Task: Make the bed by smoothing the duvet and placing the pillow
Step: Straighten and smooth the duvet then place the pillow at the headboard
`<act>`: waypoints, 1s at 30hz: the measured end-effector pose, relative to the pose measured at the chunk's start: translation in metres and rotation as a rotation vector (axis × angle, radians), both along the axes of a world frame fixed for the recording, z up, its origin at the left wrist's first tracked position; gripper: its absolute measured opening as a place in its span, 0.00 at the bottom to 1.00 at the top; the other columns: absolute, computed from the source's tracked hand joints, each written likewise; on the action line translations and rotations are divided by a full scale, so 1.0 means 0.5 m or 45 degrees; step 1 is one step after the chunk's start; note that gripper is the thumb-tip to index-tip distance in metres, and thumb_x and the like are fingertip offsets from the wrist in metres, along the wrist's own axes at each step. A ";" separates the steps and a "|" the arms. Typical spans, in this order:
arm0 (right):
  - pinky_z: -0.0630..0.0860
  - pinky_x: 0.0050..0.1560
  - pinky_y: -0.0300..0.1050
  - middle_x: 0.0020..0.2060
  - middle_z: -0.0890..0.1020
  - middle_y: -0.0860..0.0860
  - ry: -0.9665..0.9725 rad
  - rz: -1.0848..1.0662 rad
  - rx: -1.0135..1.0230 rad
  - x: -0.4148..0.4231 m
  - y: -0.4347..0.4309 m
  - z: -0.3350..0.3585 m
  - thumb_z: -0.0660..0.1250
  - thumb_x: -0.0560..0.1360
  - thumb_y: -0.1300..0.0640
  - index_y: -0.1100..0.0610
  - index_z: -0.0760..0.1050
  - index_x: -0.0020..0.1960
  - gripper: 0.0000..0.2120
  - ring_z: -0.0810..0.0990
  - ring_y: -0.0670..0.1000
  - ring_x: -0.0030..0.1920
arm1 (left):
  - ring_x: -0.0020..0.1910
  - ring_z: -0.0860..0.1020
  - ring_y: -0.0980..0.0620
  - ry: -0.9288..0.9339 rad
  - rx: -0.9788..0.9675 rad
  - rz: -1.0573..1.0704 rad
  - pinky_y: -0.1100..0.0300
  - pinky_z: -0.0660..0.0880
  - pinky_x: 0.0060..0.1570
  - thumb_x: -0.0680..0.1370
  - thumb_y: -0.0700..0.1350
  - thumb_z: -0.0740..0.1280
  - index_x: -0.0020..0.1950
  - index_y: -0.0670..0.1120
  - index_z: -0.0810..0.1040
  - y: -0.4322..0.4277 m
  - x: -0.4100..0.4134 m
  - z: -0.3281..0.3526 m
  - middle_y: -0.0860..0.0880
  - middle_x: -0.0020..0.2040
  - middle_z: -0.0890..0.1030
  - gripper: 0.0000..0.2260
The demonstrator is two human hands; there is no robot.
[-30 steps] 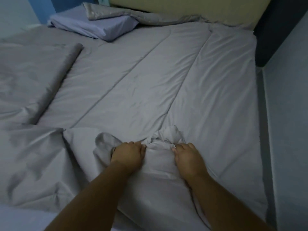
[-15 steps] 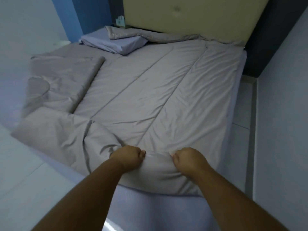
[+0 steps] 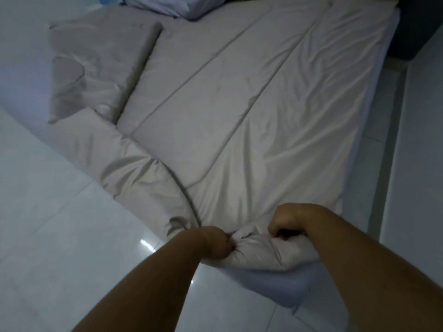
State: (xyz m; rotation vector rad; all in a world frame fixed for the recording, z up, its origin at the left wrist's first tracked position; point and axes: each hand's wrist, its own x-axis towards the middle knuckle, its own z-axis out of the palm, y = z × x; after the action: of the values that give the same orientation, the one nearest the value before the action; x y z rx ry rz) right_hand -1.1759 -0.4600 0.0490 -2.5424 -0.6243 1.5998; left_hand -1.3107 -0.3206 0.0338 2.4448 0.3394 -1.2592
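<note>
Beige duvet (image 3: 239, 111), spread flat; near edge bunched at 6 o'clock, gripped by L hand (image 3: 215, 243) & R hand (image 3: 287, 221). Lilac pillow (image 3: 167, 6) at 11 o'clock.

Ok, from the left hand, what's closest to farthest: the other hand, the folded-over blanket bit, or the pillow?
1. The right hand, just beside the left hand; both grip the duvet.
2. The folded-over flap, farther up on the left.
3. The pillow, at the far end.

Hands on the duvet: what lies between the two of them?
In the head view, only a bunched fold of the duvet lies between the left hand and the right hand; both grip it.
</note>
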 end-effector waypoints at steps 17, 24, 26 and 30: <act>0.44 0.76 0.47 0.78 0.51 0.48 -0.980 0.203 0.486 0.058 0.036 -0.236 0.47 0.82 0.47 0.53 0.46 0.77 0.27 0.47 0.49 0.77 | 0.63 0.75 0.43 0.093 -0.151 -0.154 0.52 0.70 0.64 0.78 0.55 0.62 0.63 0.47 0.77 0.002 -0.008 -0.095 0.42 0.64 0.77 0.18; 0.40 0.75 0.45 0.78 0.49 0.47 -0.947 0.211 0.491 0.060 0.030 -0.234 0.46 0.82 0.47 0.52 0.45 0.77 0.27 0.45 0.48 0.77 | 0.58 0.77 0.56 -0.224 -0.906 0.474 0.60 0.69 0.67 0.70 0.53 0.72 0.57 0.56 0.80 -0.031 0.026 -0.091 0.53 0.58 0.81 0.16; 0.40 0.74 0.44 0.78 0.49 0.47 -0.971 0.212 0.502 0.059 0.028 -0.235 0.47 0.82 0.47 0.52 0.45 0.77 0.27 0.46 0.48 0.77 | 0.66 0.72 0.50 0.129 -0.924 0.063 0.58 0.61 0.71 0.77 0.49 0.67 0.66 0.49 0.76 -0.076 0.025 -0.111 0.49 0.66 0.76 0.17; 0.41 0.75 0.45 0.78 0.51 0.47 -0.998 0.202 0.516 0.058 0.028 -0.238 0.48 0.82 0.47 0.53 0.47 0.77 0.26 0.46 0.48 0.77 | 0.54 0.68 0.49 0.490 -0.725 -0.324 0.55 0.65 0.64 0.81 0.37 0.58 0.66 0.27 0.68 -0.137 -0.005 -0.188 0.32 0.66 0.72 0.17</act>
State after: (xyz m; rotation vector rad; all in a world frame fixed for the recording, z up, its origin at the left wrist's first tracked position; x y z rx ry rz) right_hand -1.1469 -0.4460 -0.0698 -2.7574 -1.0856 0.3557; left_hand -1.3132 -0.3890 -0.0601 1.7982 -0.2225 -1.6608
